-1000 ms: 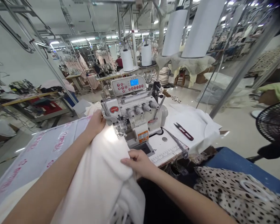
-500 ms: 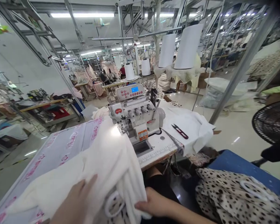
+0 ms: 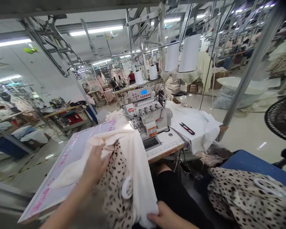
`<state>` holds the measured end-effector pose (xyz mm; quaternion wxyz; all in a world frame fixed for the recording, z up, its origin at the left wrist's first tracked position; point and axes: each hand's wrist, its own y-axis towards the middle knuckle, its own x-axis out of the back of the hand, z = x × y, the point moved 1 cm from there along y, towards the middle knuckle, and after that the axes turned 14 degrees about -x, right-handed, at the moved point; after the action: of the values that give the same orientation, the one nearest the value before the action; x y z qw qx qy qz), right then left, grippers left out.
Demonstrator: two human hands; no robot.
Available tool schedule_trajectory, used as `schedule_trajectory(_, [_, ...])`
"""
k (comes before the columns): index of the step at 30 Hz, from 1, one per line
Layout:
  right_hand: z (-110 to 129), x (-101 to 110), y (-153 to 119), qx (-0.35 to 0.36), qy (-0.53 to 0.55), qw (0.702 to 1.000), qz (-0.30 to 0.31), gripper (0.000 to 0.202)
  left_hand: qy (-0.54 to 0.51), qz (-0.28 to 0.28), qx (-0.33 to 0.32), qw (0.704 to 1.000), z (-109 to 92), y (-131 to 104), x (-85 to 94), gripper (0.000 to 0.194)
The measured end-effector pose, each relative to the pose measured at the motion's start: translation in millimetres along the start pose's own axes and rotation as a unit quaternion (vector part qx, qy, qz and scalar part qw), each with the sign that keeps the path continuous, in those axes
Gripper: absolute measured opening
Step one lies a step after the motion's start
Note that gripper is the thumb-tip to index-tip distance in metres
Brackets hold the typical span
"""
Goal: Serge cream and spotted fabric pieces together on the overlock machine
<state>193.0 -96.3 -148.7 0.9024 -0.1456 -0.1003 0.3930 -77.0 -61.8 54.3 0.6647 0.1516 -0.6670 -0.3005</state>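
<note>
Cream garment (image 3: 135,159) with a leopard-print lining (image 3: 114,184) draped over the near edge of the desk (image 3: 166,148), lifted clear of the overlock machine (image 3: 146,116) and hanging down toward the lap. Left hand (image 3: 95,163) closed on the upper folds of the cream cloth, grip pinching a bunch of fabric just beside the spotted part. Right hand (image 3: 165,218) low at the bottom of the frame, grip closed on the lower hem of the same cream piece. Nothing under the presser foot as far as can be seen; top end of the cloth lying close to the machine's left side, whether touching it cannot be told.

Judged from this: seam on this piece likely finished or not yet begun, cloth now being turned or gathered between both hands. Probably left: sorting the layers, finding the next edge. Thread snips (image 3: 187,128) lying untouched on white cloth (image 3: 202,127) to the right of the machine. More leopard-print fabric (image 3: 243,197) heaped on a blue surface (image 3: 252,165) at the right, well apart from both hands
</note>
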Motion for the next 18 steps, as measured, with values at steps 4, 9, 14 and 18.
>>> schedule_trajectory(4, [-16.1,15.8,-6.5,0.0,0.029,1.0,0.007,0.022,-0.074,-0.03,0.088,0.993,1.1,-12.6,-64.7,0.06])
schedule_trajectory(9, [8.7,42.6,13.5,0.065,0.043,0.997,-0.009,0.026,-0.09,-0.058,0.233,0.966,39.6,11.9,-89.9,0.042])
schedule_trajectory(14, [24.0,56.9,34.3,0.062,0.144,0.988,-0.013,0.058,-0.018,-0.084,0.266,0.96,49.0,19.6,-19.9,0.031])
schedule_trajectory(18, [40.1,37.7,25.4,0.003,0.171,0.982,0.08,0.051,-0.028,0.05,0.15,0.987,1.5,3.9,61.3,0.033])
